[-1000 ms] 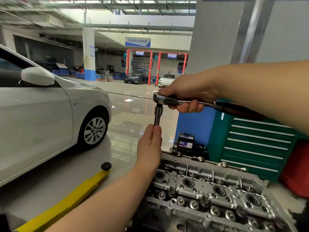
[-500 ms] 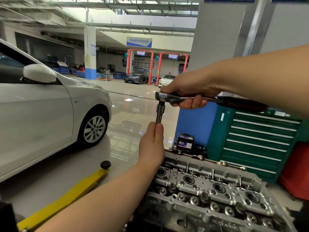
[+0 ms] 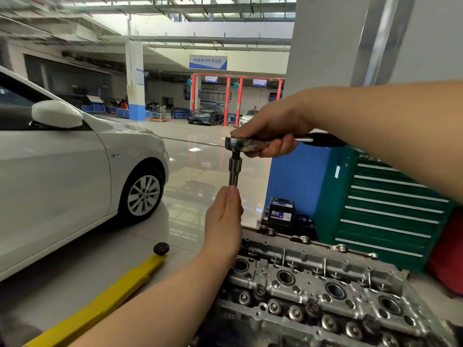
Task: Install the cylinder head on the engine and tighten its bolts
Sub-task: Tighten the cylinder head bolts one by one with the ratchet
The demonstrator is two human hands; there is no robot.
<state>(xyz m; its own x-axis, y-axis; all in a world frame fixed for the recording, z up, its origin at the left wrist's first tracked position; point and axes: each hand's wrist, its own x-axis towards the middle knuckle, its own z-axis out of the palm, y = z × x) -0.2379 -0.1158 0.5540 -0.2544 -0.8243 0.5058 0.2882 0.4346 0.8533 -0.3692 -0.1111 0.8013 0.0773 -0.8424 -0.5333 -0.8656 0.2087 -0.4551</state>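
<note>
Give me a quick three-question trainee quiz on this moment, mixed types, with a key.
1. True or false: the socket is seated on a bolt in the cylinder head.
2. Which hand grips the ratchet near its head? A left hand B right hand
3. Fill in: the left hand's fingertips pinch the lower end of the ____.

Key: 1 false, it is held in the air above the head; 2 B; 3 socket.

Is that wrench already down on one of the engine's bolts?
No: the ratchet wrench with its socket is held in the air by the right hand and left hand, above the cylinder head.
</note>
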